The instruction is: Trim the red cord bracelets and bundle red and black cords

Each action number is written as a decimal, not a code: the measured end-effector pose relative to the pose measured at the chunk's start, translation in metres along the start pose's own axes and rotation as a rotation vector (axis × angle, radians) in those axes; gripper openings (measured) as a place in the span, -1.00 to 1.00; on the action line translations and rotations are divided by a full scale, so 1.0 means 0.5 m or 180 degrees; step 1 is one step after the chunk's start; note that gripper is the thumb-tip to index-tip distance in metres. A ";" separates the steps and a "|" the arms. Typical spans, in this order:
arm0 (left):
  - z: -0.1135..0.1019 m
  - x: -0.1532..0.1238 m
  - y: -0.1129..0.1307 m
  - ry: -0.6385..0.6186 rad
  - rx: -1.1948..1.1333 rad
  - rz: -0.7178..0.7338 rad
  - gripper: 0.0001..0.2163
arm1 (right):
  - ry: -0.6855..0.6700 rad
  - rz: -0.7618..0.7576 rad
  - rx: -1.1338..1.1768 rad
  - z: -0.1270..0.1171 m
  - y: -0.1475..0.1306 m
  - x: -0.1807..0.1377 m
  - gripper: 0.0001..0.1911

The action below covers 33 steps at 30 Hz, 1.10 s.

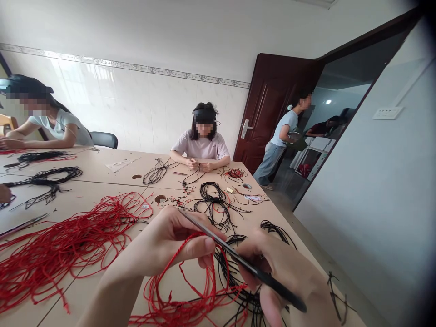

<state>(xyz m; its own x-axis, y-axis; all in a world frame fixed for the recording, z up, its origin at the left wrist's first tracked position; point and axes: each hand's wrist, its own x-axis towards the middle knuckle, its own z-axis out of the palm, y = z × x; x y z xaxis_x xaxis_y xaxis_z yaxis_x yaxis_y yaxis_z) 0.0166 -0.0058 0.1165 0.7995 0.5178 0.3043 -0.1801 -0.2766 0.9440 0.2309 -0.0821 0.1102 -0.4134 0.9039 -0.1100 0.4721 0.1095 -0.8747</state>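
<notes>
The left hand (173, 238) pinched the red cord (214, 285), its loops hanging below; the right hand (289, 268), close by but apart, gripped a dark tool (252, 269) reaching across to the left hand.

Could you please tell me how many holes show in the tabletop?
3: the far-left hole, a middle hole just left of looped black cord, and a nearer hole just beyond the left hand. Others may be hidden.
</notes>
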 end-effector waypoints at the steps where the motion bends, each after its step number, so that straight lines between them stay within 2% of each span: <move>1: 0.001 0.000 0.000 0.0014 -0.0014 -0.0024 -0.88 | -0.0007 -0.0009 -0.0028 -0.001 0.000 0.000 -0.16; 4: 0.008 -0.001 0.000 0.0131 -0.0159 -0.0131 -0.90 | 0.0048 0.0023 -0.0061 0.000 -0.001 -0.003 -0.21; 8: 0.021 0.004 -0.001 0.0545 -0.0278 -0.0130 -0.95 | 0.0327 0.0309 -0.0157 -0.001 -0.001 -0.012 -0.33; 11: 0.024 0.010 -0.006 0.0860 -0.0188 0.0087 -0.84 | 0.0481 0.0363 -0.0055 -0.013 0.002 -0.023 -0.35; 14: 0.024 0.013 -0.016 0.1009 -0.0066 0.0249 -0.72 | 0.0832 0.0150 0.0098 -0.028 0.005 -0.030 -0.34; 16: 0.025 0.012 -0.021 0.0976 -0.0093 0.0218 -0.77 | 0.1189 -0.0114 0.0203 -0.031 0.007 -0.029 -0.37; 19: 0.032 0.009 -0.024 0.0829 -0.0264 0.0015 -0.81 | 0.1536 -0.0550 0.0282 -0.024 0.011 -0.015 -0.57; 20: 0.034 0.009 -0.023 0.0770 -0.0326 -0.0052 -0.80 | 0.1586 -0.0703 0.0306 -0.020 0.014 -0.009 -0.62; 24: 0.043 0.015 -0.019 0.0514 -0.0545 -0.0337 -0.77 | 0.1505 -0.1255 0.0545 -0.008 0.023 0.019 -0.61; 28: 0.050 0.024 -0.015 0.0384 -0.0520 -0.0488 -0.76 | 0.1479 -0.1361 0.0780 -0.007 0.017 0.035 -0.84; 33: 0.051 0.027 -0.016 0.0468 -0.0509 -0.0585 -0.76 | 0.1470 -0.1271 0.0587 -0.007 0.009 0.037 -0.90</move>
<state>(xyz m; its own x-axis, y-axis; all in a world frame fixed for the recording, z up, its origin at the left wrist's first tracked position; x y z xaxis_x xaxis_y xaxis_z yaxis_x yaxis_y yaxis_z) 0.0436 -0.0172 0.1097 0.7376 0.6625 0.1306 -0.1374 -0.0421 0.9896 0.2282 -0.0631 0.1060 -0.1321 0.8978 0.4202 0.1921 0.4391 -0.8777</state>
